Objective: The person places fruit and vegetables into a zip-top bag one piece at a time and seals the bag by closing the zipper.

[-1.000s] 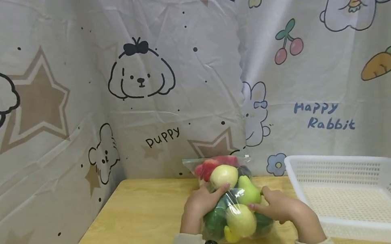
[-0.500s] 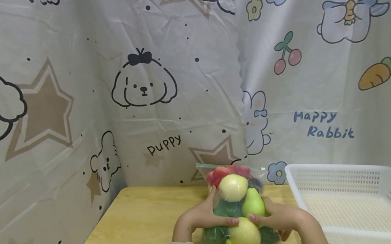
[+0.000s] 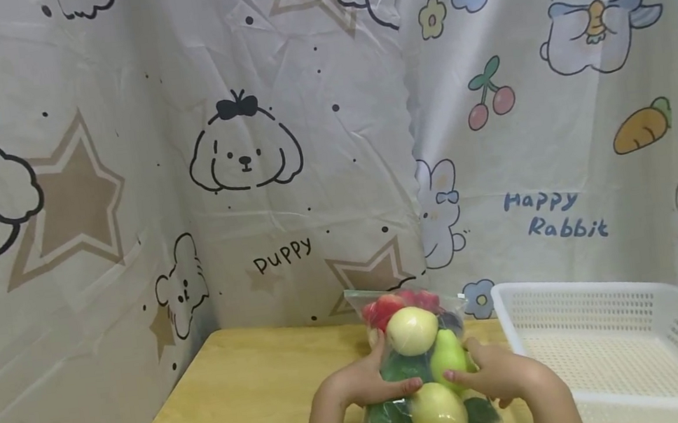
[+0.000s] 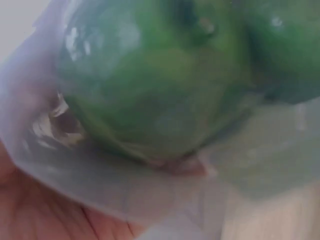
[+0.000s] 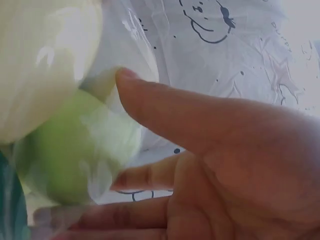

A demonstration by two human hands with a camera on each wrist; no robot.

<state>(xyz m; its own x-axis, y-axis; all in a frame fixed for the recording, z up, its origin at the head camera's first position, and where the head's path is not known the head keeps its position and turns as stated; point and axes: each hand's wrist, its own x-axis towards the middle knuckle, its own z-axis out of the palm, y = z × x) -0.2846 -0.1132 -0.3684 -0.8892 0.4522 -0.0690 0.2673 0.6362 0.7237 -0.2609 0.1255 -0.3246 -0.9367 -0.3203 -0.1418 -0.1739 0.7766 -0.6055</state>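
A clear zip bag [image 3: 415, 366] full of fruit stands over the near part of the table, its zip edge at the top. Inside are red fruit [image 3: 389, 307], two pale yellow round fruits [image 3: 413, 331], a light green pear [image 3: 448, 360], dark green round pieces and a small yellow piece. My left hand [image 3: 360, 384] grips the bag's left side, thumb across the front. On the right side my right hand [image 3: 501, 371] holds it, thumb over the pear, other fingers behind. A green fruit [image 4: 150, 85] shows blurred through plastic in the left wrist view.
A white perforated plastic basket [image 3: 590, 396] stands right of the bag, close to my right hand. The wooden table [image 3: 229, 401] extends to the left. Printed curtains [image 3: 287, 204] hang behind and along the left side.
Both hands have brought the bag slightly right and nearer to me. The left thumb has shifted down, from the upper pale fruit to just above the lower one. The basket stays put.
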